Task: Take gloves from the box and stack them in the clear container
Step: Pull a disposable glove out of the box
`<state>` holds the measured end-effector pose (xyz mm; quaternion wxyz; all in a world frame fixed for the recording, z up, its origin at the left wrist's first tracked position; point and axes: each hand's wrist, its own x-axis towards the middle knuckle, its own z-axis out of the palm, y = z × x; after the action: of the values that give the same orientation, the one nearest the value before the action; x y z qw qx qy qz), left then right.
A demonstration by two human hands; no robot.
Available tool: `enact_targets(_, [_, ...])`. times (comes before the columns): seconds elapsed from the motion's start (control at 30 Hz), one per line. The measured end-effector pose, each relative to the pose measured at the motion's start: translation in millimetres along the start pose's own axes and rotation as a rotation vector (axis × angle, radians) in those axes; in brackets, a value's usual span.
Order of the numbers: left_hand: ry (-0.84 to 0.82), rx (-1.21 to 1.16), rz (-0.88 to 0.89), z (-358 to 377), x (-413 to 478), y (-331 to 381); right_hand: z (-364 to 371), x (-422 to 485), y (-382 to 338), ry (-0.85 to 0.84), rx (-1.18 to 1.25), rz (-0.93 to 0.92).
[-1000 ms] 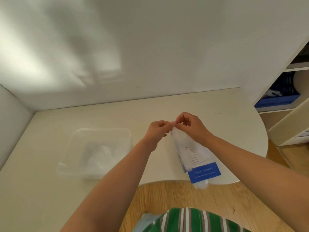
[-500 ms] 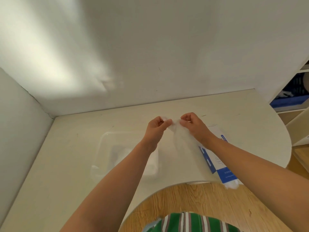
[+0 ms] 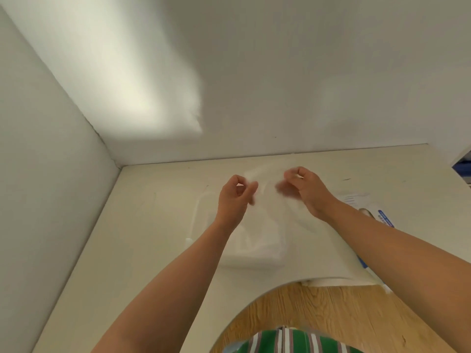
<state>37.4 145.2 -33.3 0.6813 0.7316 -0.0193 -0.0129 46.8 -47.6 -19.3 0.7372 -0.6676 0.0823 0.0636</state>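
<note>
A thin, see-through plastic glove is stretched between my two hands above the table. My left hand pinches its left edge and my right hand pinches its right edge; both are blurred. Directly below them stands the clear container with pale gloves lying inside, partly hidden by my left forearm. The white-and-blue glove box lies flat on the table to the right, mostly covered by my right forearm.
The cream table fits into a corner, with white walls to the left and behind. Its front edge curves inward over a wooden floor. A shelf with something blue shows at the far right.
My hands have moved apart, spreading the glove wide, and have shifted left over the clear container. The view has swung left, so the glove box now sits further right.
</note>
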Motion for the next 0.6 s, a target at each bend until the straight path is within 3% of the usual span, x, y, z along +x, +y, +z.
enact_targets(0.13, [-0.055, 0.116, -0.112, -24, -9, -6, 26, 4, -7, 0.027, -0.232, -0.091])
enact_targets(0.3, [0.121, 0.175, -0.221, -50, -16, -13, 48, 15, -4, -0.171, -0.609, -0.092])
enact_targets(0.43, [-0.067, 0.145, -0.326, -61, -15, -13, 71, 21, 5, -0.317, -0.774, -0.105])
enact_targets(0.53, [-0.019, 0.286, -0.291, -59, -15, -21, 80, 25, 15, -0.286, -0.933, -0.166])
enact_targets(0.6, [0.072, 0.446, -0.298, -56, -11, -26, 81, 28, 25, -0.156, -1.047, -0.379])
